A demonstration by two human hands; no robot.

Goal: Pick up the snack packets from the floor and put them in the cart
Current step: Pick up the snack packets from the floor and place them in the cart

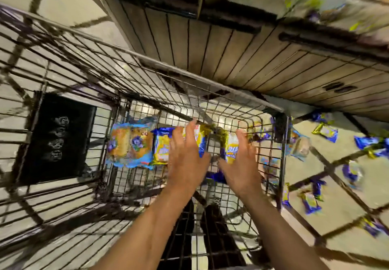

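Packets [162,148] already lie on the cart [210,84] floor, more scattered on the tiles at three o'clock [325,131]. Both hands reach into the basket: the left hand [186,156] and right hand [240,162] have straight, released fingers over yellow packets, seemingly just dropped. Judged step: depositing. Next comes withdrawing and reaching right for the floor packets.

We see a pale tiled floor [315,177] with dark grout lines, beside a shelving unit [242,44] whose slatted base panel rises to blurred, stocked shelves above.
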